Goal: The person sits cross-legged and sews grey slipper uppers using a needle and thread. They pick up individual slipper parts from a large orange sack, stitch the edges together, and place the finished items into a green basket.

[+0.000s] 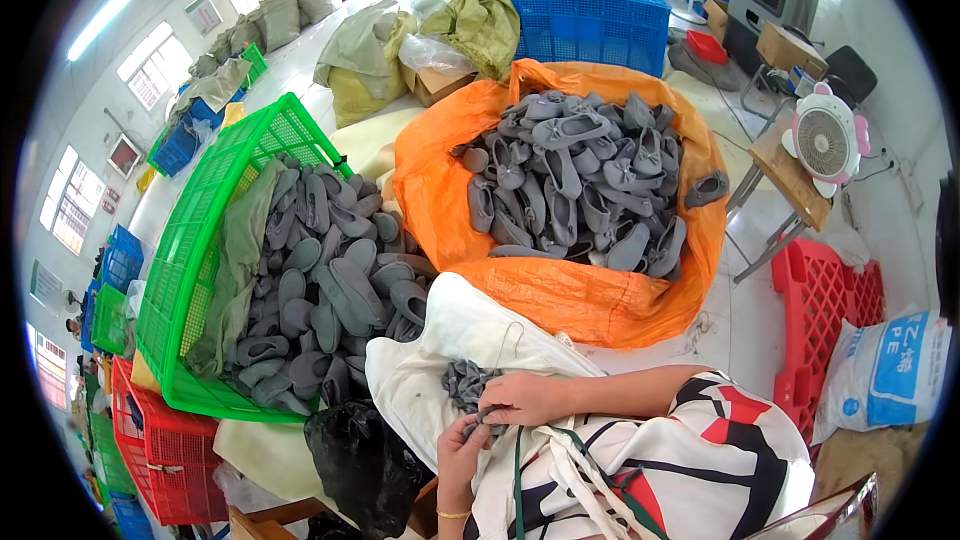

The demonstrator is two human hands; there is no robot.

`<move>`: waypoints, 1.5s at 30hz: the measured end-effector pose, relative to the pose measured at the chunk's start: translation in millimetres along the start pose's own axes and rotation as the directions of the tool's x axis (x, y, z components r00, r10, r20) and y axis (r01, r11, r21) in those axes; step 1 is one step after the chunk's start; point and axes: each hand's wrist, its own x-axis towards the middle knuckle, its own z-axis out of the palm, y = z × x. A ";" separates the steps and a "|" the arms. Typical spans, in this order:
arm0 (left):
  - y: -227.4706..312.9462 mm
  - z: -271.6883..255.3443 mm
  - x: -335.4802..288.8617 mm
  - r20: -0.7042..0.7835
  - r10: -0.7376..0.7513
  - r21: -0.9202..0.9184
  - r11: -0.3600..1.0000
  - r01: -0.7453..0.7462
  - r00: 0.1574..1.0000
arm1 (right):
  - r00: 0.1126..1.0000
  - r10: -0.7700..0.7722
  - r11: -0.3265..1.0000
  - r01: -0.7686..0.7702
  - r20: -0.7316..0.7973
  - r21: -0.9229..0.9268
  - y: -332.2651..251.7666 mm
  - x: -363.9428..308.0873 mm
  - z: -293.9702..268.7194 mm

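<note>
My left hand (460,452) and my right hand (526,399) meet over my lap, fingers pinched together on a small grey piece (484,421). Its exact kind is mostly hidden by the fingers. Just beyond them, a heap of small grey fabric pieces (463,381) lies on a white cloth (405,380). Farther off, an orange sack (430,170) stands wide open, full of grey slip-on shoes (562,172), some with bows. To the left, a tilted green crate (165,340) holds many more grey shoes (350,295).
A black plastic bag (360,465) and a red crate (165,450) are at near left. On the right, a fan (826,137) sits on a small table (790,175), with a red pallet (800,330) and a white printed sack (885,370) below. A blue crate (590,30) stands behind.
</note>
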 end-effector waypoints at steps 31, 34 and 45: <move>2.3 -3.3 -10.5 0.049 0.383 0.578 0.742 -0.339 0.922 | 0.914 0.404 0.912 -0.400 -0.036 0.097 -22.3 -7.2 -22.2; 25.8 -3.2 -17.2 0.038 0.397 0.604 0.722 -0.338 0.917 | 0.912 0.408 0.875 -0.404 0.043 0.268 -18.8 -4.0 -25.9; 35.4 -8.5 -7.6 0.210 0.686 0.735 0.359 -0.575 0.697 | 0.928 0.208 0.973 -0.227 0.309 0.030 -26.9 14.6 -34.4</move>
